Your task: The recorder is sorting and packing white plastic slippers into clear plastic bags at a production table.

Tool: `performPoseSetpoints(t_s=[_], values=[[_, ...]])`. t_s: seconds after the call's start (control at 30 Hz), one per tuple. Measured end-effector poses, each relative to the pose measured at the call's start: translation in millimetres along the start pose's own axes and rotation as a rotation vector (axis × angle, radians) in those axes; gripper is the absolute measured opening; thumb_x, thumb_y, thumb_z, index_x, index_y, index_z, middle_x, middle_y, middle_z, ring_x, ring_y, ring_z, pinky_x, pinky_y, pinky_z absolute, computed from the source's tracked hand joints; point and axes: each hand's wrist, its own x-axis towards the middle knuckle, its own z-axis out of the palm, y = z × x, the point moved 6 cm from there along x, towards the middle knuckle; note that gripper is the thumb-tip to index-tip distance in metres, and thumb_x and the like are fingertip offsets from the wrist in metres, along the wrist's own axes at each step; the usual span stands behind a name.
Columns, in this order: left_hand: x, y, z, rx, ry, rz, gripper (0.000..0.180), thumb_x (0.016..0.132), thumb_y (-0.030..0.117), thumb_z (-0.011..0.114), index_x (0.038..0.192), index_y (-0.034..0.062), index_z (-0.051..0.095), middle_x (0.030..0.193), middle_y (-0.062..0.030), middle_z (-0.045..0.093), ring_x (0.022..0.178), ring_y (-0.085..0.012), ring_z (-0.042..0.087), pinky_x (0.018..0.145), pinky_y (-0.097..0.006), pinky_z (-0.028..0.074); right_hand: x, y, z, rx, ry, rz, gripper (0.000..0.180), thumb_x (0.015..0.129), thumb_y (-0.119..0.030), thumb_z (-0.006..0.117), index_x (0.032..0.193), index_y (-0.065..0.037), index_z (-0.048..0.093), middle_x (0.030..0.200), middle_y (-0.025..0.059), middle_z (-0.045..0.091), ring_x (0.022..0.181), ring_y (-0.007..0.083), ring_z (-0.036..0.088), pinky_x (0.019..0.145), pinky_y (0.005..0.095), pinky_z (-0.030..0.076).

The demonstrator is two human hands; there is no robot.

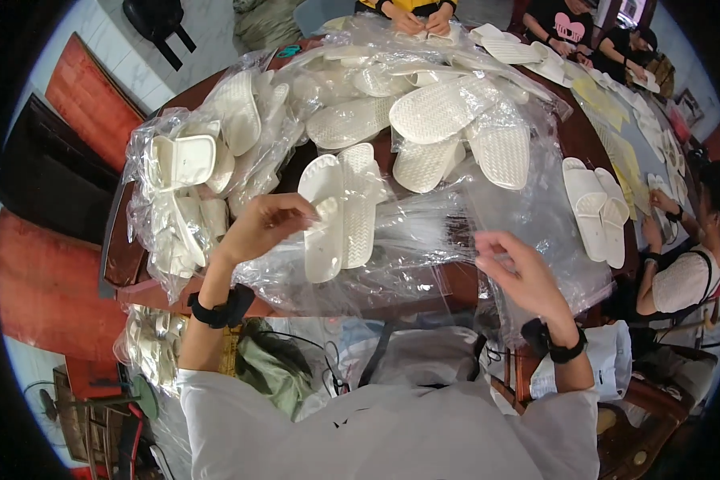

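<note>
nearest, the curved front edge of the dark red tabletop (578,140) is largely covered by clear bags (574,268), some of them hanging past it. above these, the right hand (526,276) has its fingers loosely parted and released, with open air between it and the slippers. the left hand (262,226) has its fingers curled in front of the left slipper of a white pair (358,216); whether they grasp it or merely brush past is hard to tell from this angle.

that pair lies left of centre, its two slippers side by side, long axes running near to far; i cannot tell which ends are the toes. right of it spreads a bundle of clear plastic (424,220). a small dark strip of bare surface opens just beyond the pair. near the right edge, another pair (590,210) has bare surface around it, far ends leaning left. farther back, bagged slippers (348,124) crowd the surface, and a co-worker's hands (424,22) work at the far edge.
</note>
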Motion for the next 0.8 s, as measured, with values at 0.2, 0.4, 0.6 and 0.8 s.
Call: performPoseSetpoints(t_s=[0.2, 0.4, 0.6, 0.8], values=[[22.4, 66.6, 59.8, 0.159, -0.22, 0.161, 0.017, 0.087, -0.006, 0.063, 0.101, 0.0029, 0.068, 0.09, -0.0043, 0.066, 0.081, -0.0092, 0.06, 0.07, -0.024, 0.048, 45.2, 1.8, 37.1, 0.367, -0.111, -0.084, 0.028, 0.094, -0.02, 0.063, 0.114, -0.001, 0.058, 0.099, 0.0072, 0.064, 0.093, 0.0151, 0.061, 0.08, 0.0288, 0.052], [32.3, 64.0, 59.9, 0.325, -0.164, 0.046, 0.019, 0.086, 0.011, 0.072, 0.1, 0.0006, 0.067, 0.078, -0.0035, 0.066, 0.065, -0.0093, 0.056, 0.06, -0.025, 0.044, 37.7, 14.4, 12.6, 0.495, 0.026, 0.084, 0.018, 0.095, -0.019, 0.062, 0.104, -0.003, 0.06, 0.09, 0.0027, 0.062, 0.079, 0.0083, 0.061, 0.071, 0.0213, 0.051], [32.5, 27.6, 53.5, 0.128, -0.195, -0.062, 0.018, 0.086, 0.016, 0.072, 0.088, -0.0012, 0.066, 0.069, -0.0028, 0.062, 0.065, -0.0061, 0.054, 0.06, -0.023, 0.043, 23.8, 32.0, -7.7, 0.527, 0.117, 0.113, 0.018, 0.096, -0.021, 0.061, 0.087, -0.007, 0.054, 0.081, -0.0017, 0.06, 0.075, 0.0059, 0.058, 0.064, 0.0216, 0.048], [42.8, 38.0, 56.5, 0.242, -0.18, -0.057, 0.019, 0.086, 0.018, 0.073, 0.088, 0.0001, 0.067, 0.069, 0.0025, 0.059, 0.063, -0.0029, 0.047, 0.055, -0.023, 0.038, 25.9, 33.9, -16.3, 0.523, 0.224, 0.065, 0.021, 0.099, -0.025, 0.057, 0.089, -0.007, 0.058, 0.082, -0.0015, 0.061, 0.074, 0.0064, 0.06, 0.065, 0.0223, 0.049]])
